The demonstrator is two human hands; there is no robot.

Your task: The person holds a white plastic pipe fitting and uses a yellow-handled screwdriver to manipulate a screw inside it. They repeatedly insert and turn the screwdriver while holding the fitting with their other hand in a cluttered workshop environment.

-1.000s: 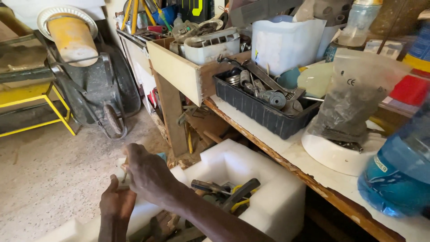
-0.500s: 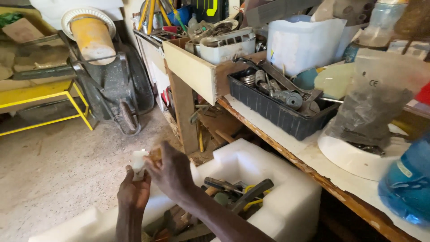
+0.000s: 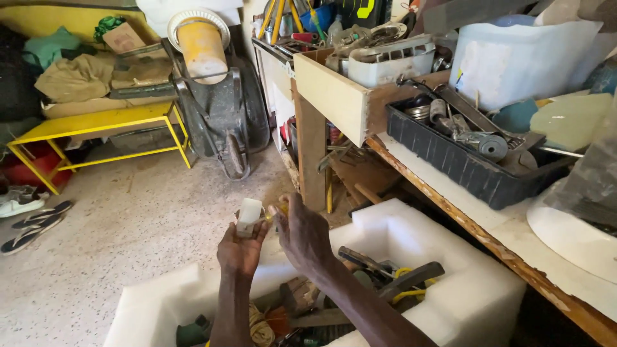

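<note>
My left hand [image 3: 239, 249] is raised over a white foam box [image 3: 450, 289], holding a small white plastic part [image 3: 249, 216] between its fingers. My right hand [image 3: 303, 236] sits right beside it, fingertips touching a thin pale piece next to the white part, back of the hand toward me. Under both hands the foam box holds several tools, among them a hammer-like tool [image 3: 411, 280], yellow wire [image 3: 405, 283] and a coil of twine [image 3: 260, 328].
A wooden workbench [image 3: 488, 225] runs along the right with a dark plastic tray [image 3: 463, 167] of metal parts and a white tub [image 3: 514, 58]. A wheelbarrow [image 3: 218, 109] with a yellow bucket [image 3: 200, 44] stands behind. A yellow metal rack [image 3: 96, 128] and sandals [image 3: 32, 225] are on the left floor.
Both hands have lifted from low over the foam box to higher in view, still together on the small white part. The camera has swung left, showing more floor and the yellow rack.
</note>
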